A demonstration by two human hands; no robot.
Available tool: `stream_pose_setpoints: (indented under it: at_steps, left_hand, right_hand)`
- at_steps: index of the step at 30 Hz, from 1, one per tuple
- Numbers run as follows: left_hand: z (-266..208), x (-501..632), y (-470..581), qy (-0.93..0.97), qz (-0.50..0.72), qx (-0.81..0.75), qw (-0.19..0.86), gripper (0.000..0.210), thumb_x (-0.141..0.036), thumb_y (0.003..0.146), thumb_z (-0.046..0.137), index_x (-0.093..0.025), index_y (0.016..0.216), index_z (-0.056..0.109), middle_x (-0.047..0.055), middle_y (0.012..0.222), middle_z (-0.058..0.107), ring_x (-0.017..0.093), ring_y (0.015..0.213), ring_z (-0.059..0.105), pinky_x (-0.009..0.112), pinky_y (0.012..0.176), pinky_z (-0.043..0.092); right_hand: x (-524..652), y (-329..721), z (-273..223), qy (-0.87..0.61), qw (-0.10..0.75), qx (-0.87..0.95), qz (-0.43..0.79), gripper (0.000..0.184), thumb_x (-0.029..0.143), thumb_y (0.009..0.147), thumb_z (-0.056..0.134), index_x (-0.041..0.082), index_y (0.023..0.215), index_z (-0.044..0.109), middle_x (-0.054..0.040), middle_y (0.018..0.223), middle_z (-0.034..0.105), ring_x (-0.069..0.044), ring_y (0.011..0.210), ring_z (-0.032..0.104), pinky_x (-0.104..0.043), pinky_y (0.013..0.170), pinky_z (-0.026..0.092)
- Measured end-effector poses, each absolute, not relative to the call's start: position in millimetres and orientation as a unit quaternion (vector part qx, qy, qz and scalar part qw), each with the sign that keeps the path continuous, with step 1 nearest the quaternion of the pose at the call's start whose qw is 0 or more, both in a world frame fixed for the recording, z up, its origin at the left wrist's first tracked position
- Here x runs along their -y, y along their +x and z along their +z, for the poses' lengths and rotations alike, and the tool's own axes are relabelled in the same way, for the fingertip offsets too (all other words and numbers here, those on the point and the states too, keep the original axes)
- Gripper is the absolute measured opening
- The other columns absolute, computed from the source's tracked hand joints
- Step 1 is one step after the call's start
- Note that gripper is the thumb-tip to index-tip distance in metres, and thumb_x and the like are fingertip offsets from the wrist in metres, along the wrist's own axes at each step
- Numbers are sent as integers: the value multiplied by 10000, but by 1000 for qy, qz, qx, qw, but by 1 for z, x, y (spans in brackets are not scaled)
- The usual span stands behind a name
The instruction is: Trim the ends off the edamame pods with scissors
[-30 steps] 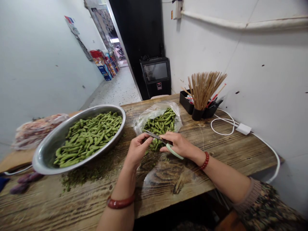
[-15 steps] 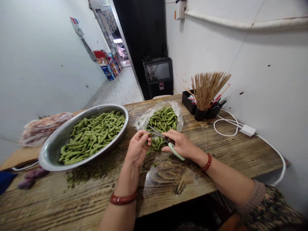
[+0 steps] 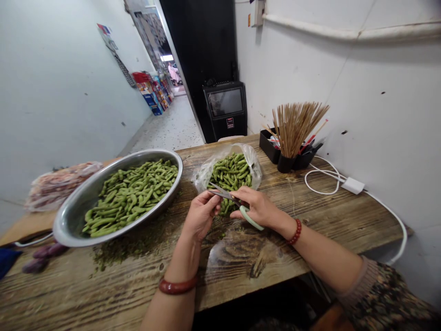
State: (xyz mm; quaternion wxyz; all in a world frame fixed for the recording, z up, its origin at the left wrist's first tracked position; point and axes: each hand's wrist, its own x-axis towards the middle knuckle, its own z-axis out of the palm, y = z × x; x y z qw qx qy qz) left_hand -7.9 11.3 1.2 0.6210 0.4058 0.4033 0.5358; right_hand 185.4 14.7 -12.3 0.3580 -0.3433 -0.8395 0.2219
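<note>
My right hand [image 3: 257,207] grips a pair of scissors [image 3: 246,215] with pale green handles, their blades parted and pointing left. My left hand [image 3: 201,212] is pinched closed right by the blade tips. An edamame pod is between its fingers, mostly hidden by them. Just beyond both hands, a clear plastic bag [image 3: 204,177] lies open, with green edamame pods [image 3: 232,170] heaped in it. To the left stands a large metal basin [image 3: 65,230] holding many more pods [image 3: 138,193].
Green trimmings [image 3: 120,253] lie on the wooden table [image 3: 220,294] below the basin. At the far left are a bagged bundle [image 3: 62,184] and purple items [image 3: 41,257]. Back right, a black holder [image 3: 270,149] carries wooden skewers [image 3: 296,128], near a white cable with an adapter [image 3: 353,185].
My left hand has shifted slightly, and the green bit seen in its fingers is now mostly covered. The scissors stay parted in my right hand. The view has moved a little.
</note>
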Motion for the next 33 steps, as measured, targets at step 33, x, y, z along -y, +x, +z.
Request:
stream_pose_setpoints:
  at_steps: [33]
  left_hand:
    - [-14, -27, -39, 701, 278, -638, 159, 111, -283, 694, 641, -176, 707, 662, -15, 585, 527, 141, 575, 466, 258, 565, 321]
  right_hand:
    - [-21, 186, -19, -351, 419, 808, 218, 438, 346, 773, 721, 157, 1151, 606, -59, 901, 608, -182, 818, 591, -284, 737, 470]
